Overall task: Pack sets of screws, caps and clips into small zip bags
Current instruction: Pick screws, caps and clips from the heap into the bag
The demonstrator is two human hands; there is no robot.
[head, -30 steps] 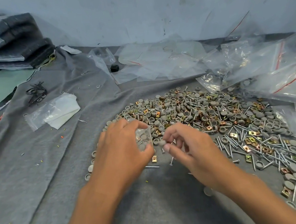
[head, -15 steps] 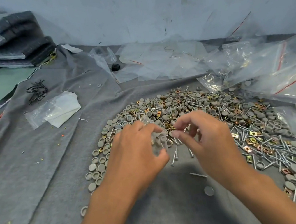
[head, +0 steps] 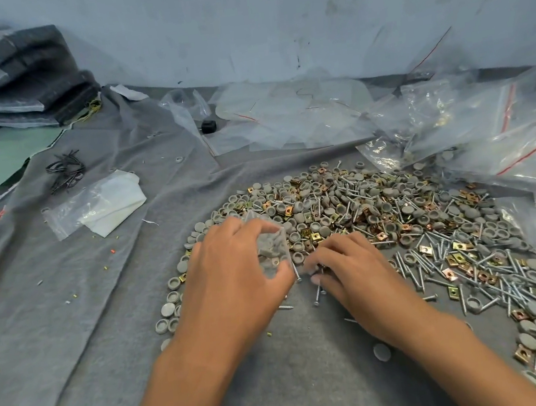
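Grey cloth [head: 72,330]: spread over the whole work surface, creased toward the upper left of the frame.

Pile of hardware [head: 381,218]: heaped right of centre on the cloth and fanned out to the lower right; made up of grey round caps [head: 389,192], silver screws [head: 510,293] and brass-coloured square clips [head: 458,246], all mixed.

Large clear bags [head: 496,138]: piled at the right edge, red zip strips visible, some part-filled with hardware.

Flat clear bags [head: 289,115]: laid in the upper centre, against the wall.

Stack of dark folded material [head: 4,77]: kept in the upper left corner.

Left hand [head: 232,282]: seen from the back at centre frame; fingers and thumb are curled round a small zip bag.

Right hand [head: 350,270]: placed just right of the left hand, fingers bent down over screws at the near edge of the pile; a thin screw appears to be pinched at the fingertips, though the grip is partly hidden.

Bag with white paper [head: 97,208]: laid in the left middle of the frame.

Small zip bag [head: 271,248]: held in the left hand, just above the pile's near edge; grey caps are seen inside.

Bundle of black ties [head: 65,171]: set above the paper bag.

Small black piece [head: 208,126]: set by the flat bags.
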